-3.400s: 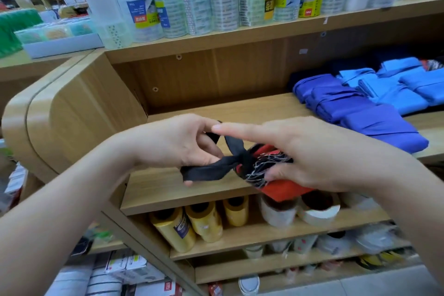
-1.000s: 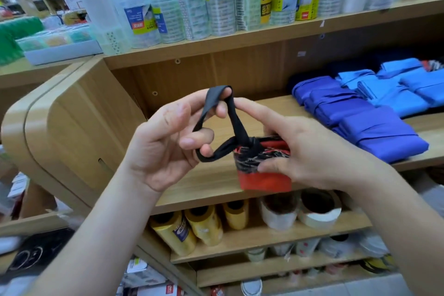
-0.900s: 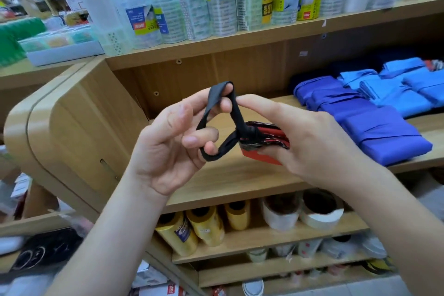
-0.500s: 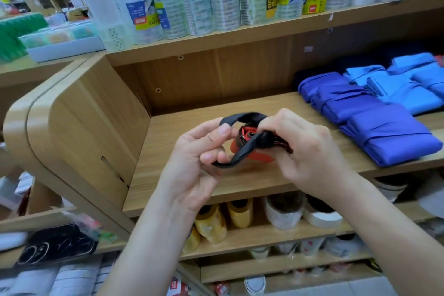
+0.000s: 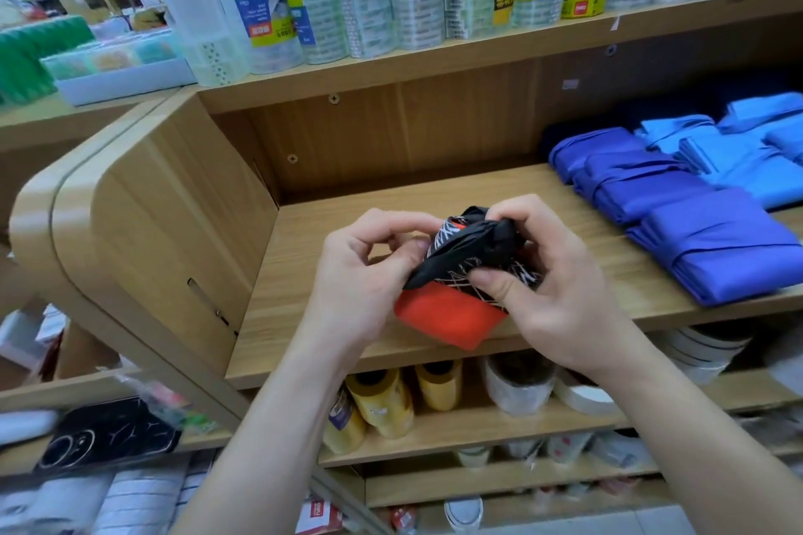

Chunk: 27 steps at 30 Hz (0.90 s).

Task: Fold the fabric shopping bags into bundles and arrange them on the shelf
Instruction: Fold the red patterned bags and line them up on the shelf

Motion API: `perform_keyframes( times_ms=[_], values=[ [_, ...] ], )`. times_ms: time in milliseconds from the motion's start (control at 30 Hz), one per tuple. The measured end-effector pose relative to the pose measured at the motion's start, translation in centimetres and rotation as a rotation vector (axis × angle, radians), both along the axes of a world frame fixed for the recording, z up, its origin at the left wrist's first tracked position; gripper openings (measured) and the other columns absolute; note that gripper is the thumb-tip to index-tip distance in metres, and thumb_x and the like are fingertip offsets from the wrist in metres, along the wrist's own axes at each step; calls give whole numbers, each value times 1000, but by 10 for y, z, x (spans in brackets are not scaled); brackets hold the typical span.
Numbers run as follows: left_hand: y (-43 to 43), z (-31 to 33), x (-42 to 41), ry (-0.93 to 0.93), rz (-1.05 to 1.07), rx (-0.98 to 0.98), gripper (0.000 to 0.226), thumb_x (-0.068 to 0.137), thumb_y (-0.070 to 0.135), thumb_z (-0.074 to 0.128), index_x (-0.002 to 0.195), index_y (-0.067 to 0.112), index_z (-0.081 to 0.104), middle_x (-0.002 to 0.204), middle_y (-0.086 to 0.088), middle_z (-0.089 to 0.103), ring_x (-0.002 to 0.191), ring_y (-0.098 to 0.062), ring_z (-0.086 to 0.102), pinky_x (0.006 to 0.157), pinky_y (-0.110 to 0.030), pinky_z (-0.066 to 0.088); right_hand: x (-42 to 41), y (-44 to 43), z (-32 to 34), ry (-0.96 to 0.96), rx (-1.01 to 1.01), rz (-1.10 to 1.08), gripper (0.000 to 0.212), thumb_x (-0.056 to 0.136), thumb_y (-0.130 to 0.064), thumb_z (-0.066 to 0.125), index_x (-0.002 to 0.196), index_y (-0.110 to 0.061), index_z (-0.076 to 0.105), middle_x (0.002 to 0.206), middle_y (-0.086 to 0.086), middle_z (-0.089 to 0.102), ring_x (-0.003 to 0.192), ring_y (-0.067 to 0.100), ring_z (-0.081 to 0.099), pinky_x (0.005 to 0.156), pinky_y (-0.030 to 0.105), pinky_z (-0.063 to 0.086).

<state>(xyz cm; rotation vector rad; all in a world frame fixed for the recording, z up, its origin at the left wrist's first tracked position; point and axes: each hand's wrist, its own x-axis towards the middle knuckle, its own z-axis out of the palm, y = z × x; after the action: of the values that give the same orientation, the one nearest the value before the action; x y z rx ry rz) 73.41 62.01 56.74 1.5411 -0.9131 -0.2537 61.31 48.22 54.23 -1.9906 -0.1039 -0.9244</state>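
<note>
1 bundle, left hand, right hand

black strap: raised loop → wrapped over red bundle | bundle lowered toward shelf

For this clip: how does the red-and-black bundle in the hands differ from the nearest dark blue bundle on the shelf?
Colour: the red-and-black bundle is orange-red with a patterned black band; the dark blue bundle is plain blue. State: the left hand and right hand grip the red-and-black bundle; the dark blue bundle lies flat on the shelf, untouched. Shared: both are folded fabric wrapped by a strap.
</note>
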Motion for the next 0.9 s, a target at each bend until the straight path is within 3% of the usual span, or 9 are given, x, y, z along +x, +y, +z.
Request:
perform_keyframes(
  times_ms=[133,233,367,567,667,833,900],
  values=[
    [7,-2,1,-26,-206,-115,17,91,8,64,106,10,72,114,0,72,112,-14,65,89,-24,50,3,-3,-2,39,296,143,34,83,-8,67,109,-23,50,98,-9,63,92,7,60,81,20,47],
    [20,-1,4,28,-374,-89,44,73,33,79,110,11,70,116,-5,71,113,-21,64,91,-28,51,5,-8,-1,-5,666,266,37,77,-18,69,111,-14,54,100,2,69,91,15,65,77,25,52],
    [24,1,5,-51,-495,61,49,61,40,87,99,16,67,109,-5,67,108,-23,63,93,-32,49,9,-1,-6,11,808,286,31,78,-13,67,109,-9,61,98,6,71,89,15,66,77,24,53],
    [15,-6,-3,-36,-378,-83,37,65,42,85,80,16,64,86,1,62,82,-15,60,73,-23,47,17,4,-8,-11,926,213,19,84,-10,68,104,-12,69,98,7,73,88,15,66,79,25,54],
    [11,-15,-3,-90,-280,-84,32,65,31,84,72,13,58,80,4,59,76,-13,57,71,-22,45,21,5,-12,-6,931,149,20,86,-7,65,105,-10,70,97,5,74,88,14,67,79,24,54],
    [3,-32,-11,-305,52,-53,25,69,30,75,67,12,59,72,4,51,68,-16,48,61,-31,42,28,4,-10,-50,928,-100,21,90,6,59,99,-9,70,88,3,75,80,12,69,73,24,53],
    [0,-38,-18,-306,135,-78,21,70,28,76,67,15,59,72,6,51,69,-13,48,60,-28,42,32,4,-9,-60,903,-227,21,88,5,63,95,-14,70,87,2,75,79,12,69,75,26,54]
  ],
)
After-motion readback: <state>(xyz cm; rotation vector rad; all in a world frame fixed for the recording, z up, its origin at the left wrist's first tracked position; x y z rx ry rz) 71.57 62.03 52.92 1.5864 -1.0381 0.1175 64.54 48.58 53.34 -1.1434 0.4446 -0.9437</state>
